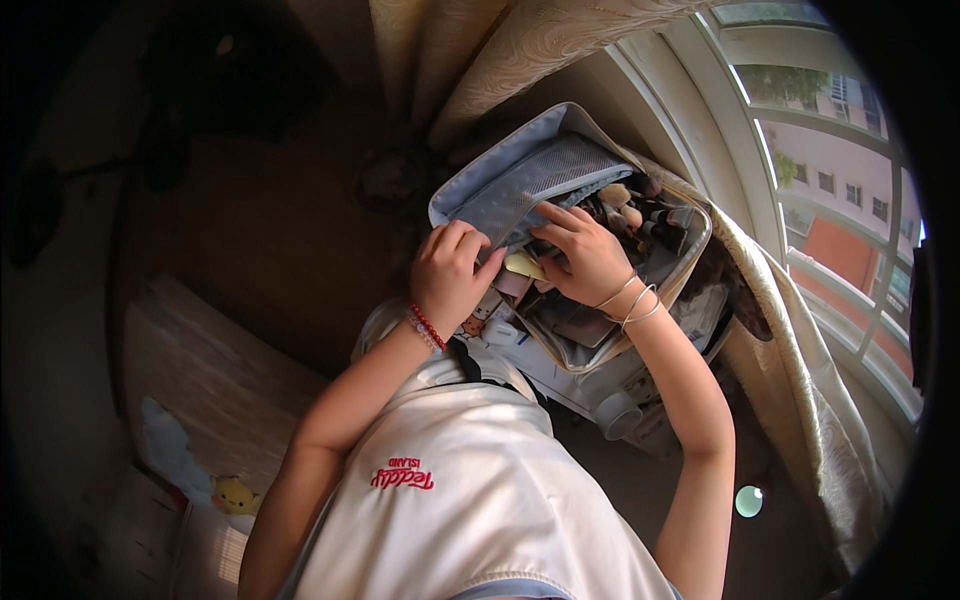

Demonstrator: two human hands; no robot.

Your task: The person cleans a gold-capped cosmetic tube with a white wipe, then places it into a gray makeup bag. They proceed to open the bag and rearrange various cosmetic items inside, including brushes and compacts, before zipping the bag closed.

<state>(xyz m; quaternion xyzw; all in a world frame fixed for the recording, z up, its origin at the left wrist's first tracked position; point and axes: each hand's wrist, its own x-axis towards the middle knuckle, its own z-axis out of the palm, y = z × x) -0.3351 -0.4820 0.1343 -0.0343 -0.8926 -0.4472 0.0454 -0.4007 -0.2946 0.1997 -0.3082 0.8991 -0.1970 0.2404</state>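
A cosmetics case [574,362] stands unzipped in front of me, its pale blue-grey lid [499,161] tipped back. Inside the lid is a mesh pocket [536,184]. My left hand [450,266] is at the lid's near left corner, fingers curled and thumb towards the mesh; what lies between them is hidden. Over the case, my right hand [585,244] has its fingertips at the pocket's edge and its thumb lower down. A pale yellow item [523,265] shows between my hands. Makeup brushes [615,199] and dark-capped containers [666,229] fill the far right part.
A white earphone-type case [500,331] lies on the table before the cosmetics case. A clear cup [616,414] is at the table's near edge. Patterned curtains [795,330] and a window [832,172] border the right. Plush toys [236,495] sit at lower left.
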